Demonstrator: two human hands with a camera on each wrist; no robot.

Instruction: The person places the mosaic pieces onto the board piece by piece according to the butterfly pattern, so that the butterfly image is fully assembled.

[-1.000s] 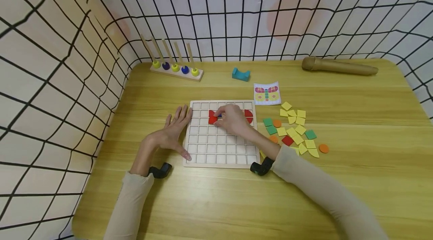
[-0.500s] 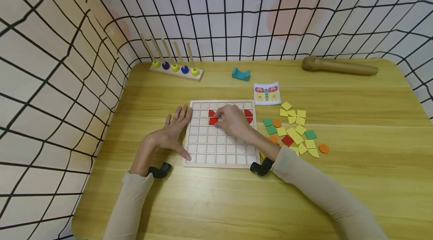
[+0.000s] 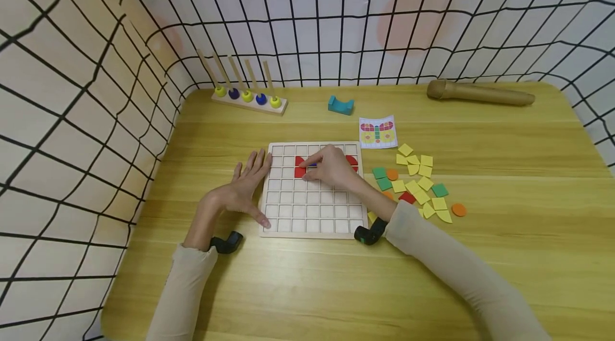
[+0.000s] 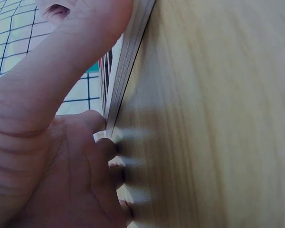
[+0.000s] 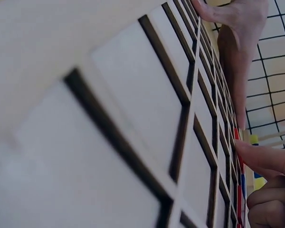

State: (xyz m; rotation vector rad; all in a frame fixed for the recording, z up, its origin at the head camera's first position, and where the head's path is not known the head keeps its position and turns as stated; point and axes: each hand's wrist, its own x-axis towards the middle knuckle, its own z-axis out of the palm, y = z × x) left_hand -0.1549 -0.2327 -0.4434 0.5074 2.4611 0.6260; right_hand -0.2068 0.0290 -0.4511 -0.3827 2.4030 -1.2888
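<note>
A pale wooden grid board lies on the table, with red tiles and a blue tile in its upper rows. My left hand rests spread along the board's left edge, thumb at the lower left corner, fingertips near the upper left. My right hand is over the board, its thumb and index fingertip at the red square tile left of centre. A red quarter-round tile lies just above that one. In the right wrist view the right thumb reaches to the red tiles while other fingers are curled. My right hand partly hides the blue tile.
Loose yellow, green, orange and red tiles lie right of the board. Behind them is a butterfly pattern card. A peg stand with rings, a teal block and a brown stick line the back, before a black grid mesh.
The right thumb and index fingertip have shifted slightly left over the red tiles. The left hand stays in place at the board's edge.
</note>
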